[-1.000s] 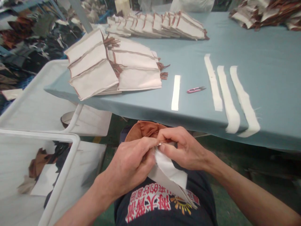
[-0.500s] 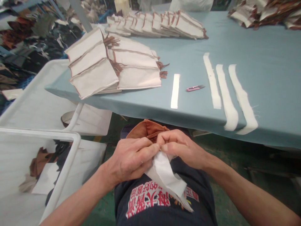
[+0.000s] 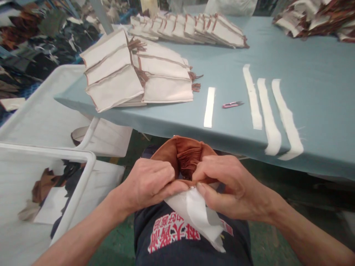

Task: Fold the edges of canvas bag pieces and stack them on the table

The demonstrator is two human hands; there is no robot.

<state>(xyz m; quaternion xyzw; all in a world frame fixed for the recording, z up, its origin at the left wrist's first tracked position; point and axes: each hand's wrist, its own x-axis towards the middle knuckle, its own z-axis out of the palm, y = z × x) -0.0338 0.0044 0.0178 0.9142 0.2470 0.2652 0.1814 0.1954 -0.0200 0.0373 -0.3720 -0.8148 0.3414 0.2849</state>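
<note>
A brown leather piece, shaped like an open pouch with white backing outside, is held over my lap. Narrow brown strips or folds show inside it. My left hand is closed on the near rim, thumb along the edge. On the same rim, just to the right, my right hand pinches between thumb and bent forefinger. From between the hands a white fabric strip hangs down over a dark apron with red lettering. The lower part of the pouch is hidden behind my hands.
On the blue-covered table lie purple thread snips, a short white strip and three longer strips. Stacked white pieces with brown fringes lie at the left, another row behind. White bins stand at the left.
My hands have moved slightly down and apart along the rim. The pouch's mouth has opened wider, and more of its brown inside shows.
</note>
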